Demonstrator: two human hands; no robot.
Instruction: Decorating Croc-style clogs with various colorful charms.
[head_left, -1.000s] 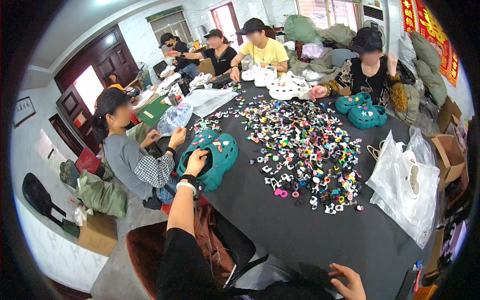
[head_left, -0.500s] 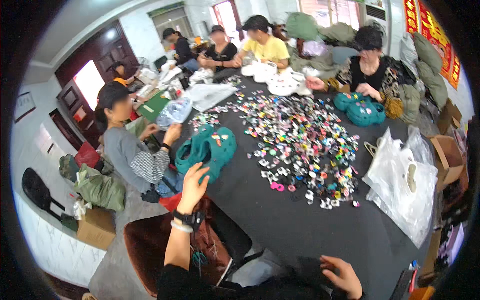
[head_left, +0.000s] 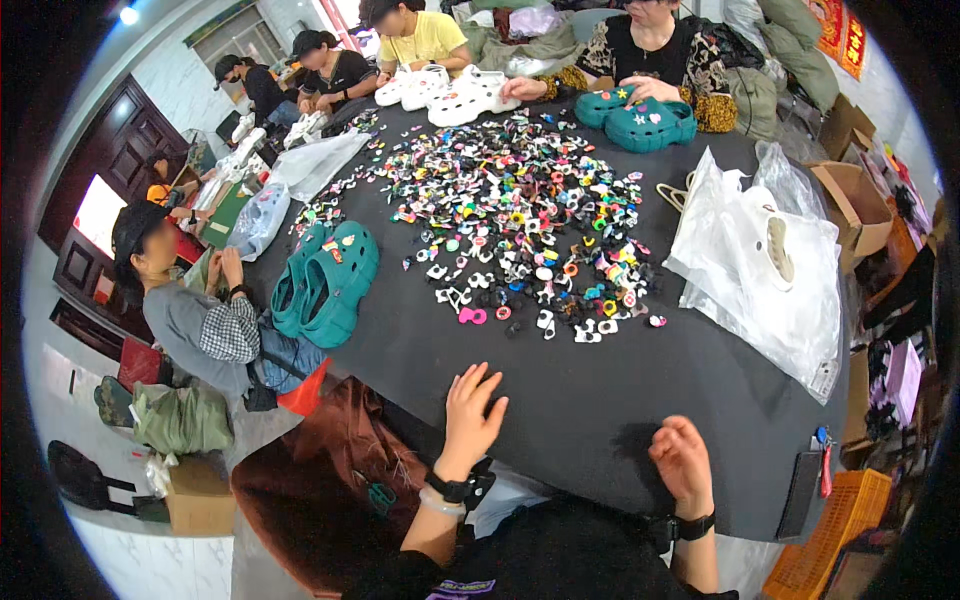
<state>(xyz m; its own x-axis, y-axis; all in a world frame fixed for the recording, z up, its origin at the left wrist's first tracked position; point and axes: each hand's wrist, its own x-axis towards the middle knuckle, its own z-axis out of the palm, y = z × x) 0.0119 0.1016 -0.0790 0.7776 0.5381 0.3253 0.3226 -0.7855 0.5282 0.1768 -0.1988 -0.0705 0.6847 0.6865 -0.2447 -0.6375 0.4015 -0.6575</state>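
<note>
Over the near part of the dark table [head_left: 560, 390], my left hand [head_left: 472, 415] is open, fingers apart and holding nothing. My right hand [head_left: 682, 458] hovers farther right, its fingers loosely curled but apart, with nothing visible in them. Beyond my left hand, a pair of teal clogs [head_left: 340, 280] with small charms rests at the table's left edge. A broad heap of small, many-coloured shoe charms [head_left: 530, 210] spreads across the middle, beyond both hands. To the right lies a clear plastic bag [head_left: 760, 270] with a pale clog [head_left: 775, 245] in it.
Across the table, a person handles other teal clogs [head_left: 640, 120] beside white clogs [head_left: 470, 95]. Someone in grey [head_left: 190, 330] sits at the left. A brown-covered chair [head_left: 310, 490] stands near my left arm; an orange crate [head_left: 830, 530] and cardboard box [head_left: 850, 205] are at the right.
My left hand has moved right, away from the teal clogs. My right hand has risen farther over the table. The whole view has shifted, with the table now lying farther left.
</note>
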